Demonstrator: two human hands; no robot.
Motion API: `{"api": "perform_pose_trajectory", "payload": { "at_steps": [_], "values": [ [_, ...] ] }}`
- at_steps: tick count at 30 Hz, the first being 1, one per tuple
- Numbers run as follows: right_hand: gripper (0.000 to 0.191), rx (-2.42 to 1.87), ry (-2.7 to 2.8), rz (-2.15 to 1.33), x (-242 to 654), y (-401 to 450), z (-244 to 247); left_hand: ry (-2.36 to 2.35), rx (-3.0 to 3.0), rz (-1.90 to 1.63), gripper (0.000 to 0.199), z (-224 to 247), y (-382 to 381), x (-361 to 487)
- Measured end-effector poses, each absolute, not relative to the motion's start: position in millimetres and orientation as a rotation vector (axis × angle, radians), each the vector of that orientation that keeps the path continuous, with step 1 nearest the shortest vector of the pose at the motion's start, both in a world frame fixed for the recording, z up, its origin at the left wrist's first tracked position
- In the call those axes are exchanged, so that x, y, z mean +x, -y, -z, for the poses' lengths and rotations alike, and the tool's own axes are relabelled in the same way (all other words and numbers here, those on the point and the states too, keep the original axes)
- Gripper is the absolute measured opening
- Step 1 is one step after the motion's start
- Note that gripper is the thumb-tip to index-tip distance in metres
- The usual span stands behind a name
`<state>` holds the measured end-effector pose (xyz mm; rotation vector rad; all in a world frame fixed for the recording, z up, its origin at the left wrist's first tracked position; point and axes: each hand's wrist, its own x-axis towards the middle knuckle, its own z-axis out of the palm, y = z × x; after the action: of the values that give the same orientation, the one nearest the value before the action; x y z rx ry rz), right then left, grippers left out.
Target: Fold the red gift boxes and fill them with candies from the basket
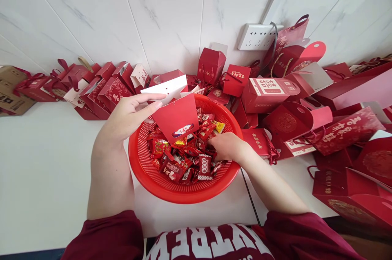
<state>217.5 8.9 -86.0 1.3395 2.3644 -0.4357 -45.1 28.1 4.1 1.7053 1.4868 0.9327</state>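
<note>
My left hand (121, 117) had hold of the open red box (180, 115) by its upper left side, thumb and fingers together near the pale flap. I had it tilted over the upper middle of the red basket (183, 198), with its printed front facing me and its lower edge close to the sweets (174, 170). Held there, I'd judge, its mouth was within easy reach of my other hand, and anything that slipped would probably have landed in the basket.

The basket sat at the centre of the frame, right in front of my body, which I think suited both arms. The wrapped sweets lay loosely heaped inside it. My right hand (226, 145) was down among them at the right of the heap, palm turned low and fingers hidden by wrappers, so I can't tell whether they had closed on anything.

My left forearm rose steeply from the lower left, the wrist bent over towards the box. The right one slanted in from the lower right, across the rim.

The row of boxes (114, 92) at the upper left stood close together near the wall (92, 11), probably to save room on the white table (45, 170). The other boxes (266, 94) crowded the right side less neatly, some leaning on their neighbours.
</note>
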Motion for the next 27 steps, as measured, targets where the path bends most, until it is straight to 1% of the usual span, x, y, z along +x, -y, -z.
{"api": "perform_pose_trajectory", "payload": {
  "at_steps": [3, 6, 13, 15, 18, 20, 24, 27],
  "values": [
    [0.026, 1.333, -2.387, 0.453, 217.5, -8.9, 86.9, -1.469, 1.703, -0.93, 0.041, -3.6, -27.8, -45.2],
    [0.022, 1.294, -2.473, 0.503, 220.4, -9.4, 90.8, -1.44, 1.725, -0.927, 0.04, -3.4, -28.3, -45.2],
    [0.02, 1.433, -2.751, 0.699, 229.4, -18.8, 89.7, -1.432, 1.713, -0.906, 0.044, -4.2, -26.0, -44.1],
    [0.025, 1.458, -2.862, 0.928, 233.3, -21.9, 88.7, -1.424, 1.696, -0.908, 0.044, -4.8, -23.2, -43.1],
    [0.044, 1.405, -2.969, 1.466, 239.2, -24.8, 90.7, -1.406, 1.687, -0.884, 0.045, -6.4, -18.1, -41.0],
    [0.052, 1.297, -2.911, 1.753, 241.8, -25.1, 92.6, -1.409, 1.699, -0.868, 0.044, -7.6, -15.0, -39.5],
    [0.05, 1.145, -2.625, 2.194, 242.6, -22.4, 92.6, -1.407, 1.726, -0.874, 0.041, -8.3, -12.0, -38.4],
    [0.046, 1.188, -2.487, 2.348, 242.8, -21.2, 91.8, -1.378, 1.762, -0.833, 0.043, -7.1, -12.1, -39.8]
  ]
}}
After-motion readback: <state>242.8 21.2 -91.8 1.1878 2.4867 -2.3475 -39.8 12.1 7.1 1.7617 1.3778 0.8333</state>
